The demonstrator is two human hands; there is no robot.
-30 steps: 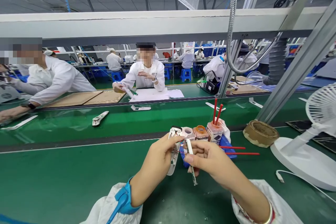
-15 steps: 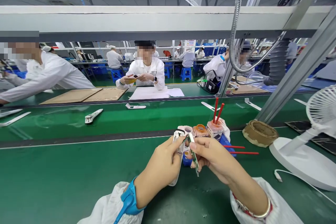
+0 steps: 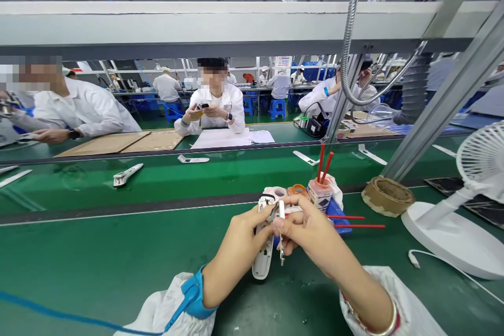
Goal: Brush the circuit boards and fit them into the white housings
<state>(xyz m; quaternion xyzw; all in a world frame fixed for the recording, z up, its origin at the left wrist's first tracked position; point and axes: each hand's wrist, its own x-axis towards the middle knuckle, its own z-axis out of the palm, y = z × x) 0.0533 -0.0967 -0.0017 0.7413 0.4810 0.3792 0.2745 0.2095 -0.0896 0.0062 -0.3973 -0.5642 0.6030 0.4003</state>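
Observation:
My left hand (image 3: 240, 239), with a blue wrist strap, is closed around a long white plastic housing (image 3: 262, 266) whose open inner side faces me. In my right hand (image 3: 311, 231) a narrow circuit board (image 3: 282, 226) with a white top part is pinched between thumb and fingers. It stands nearly upright, edge-on, just to the right of the housing. My left fingertips reach toward the board's upper end; whether they touch it is hard to make out. Behind my right hand sits a blue tray (image 3: 339, 216), partly hidden, with bottles and tape rolls about it.
Red sticks (image 3: 325, 165) rise from a small bottle (image 3: 318, 194). To the right are a brown tape roll (image 3: 388, 197) and a white fan (image 3: 437, 236) with its cable. White housings lie along the green belt (image 3: 236, 176). A metal post (image 3: 433, 94) slants at right. Co-workers sit opposite.
My right hand has turned the circuit board from a tilt to nearly upright, edge-on. More of the housing's inside shows in my left hand. Parts on the belt have shifted left in view.

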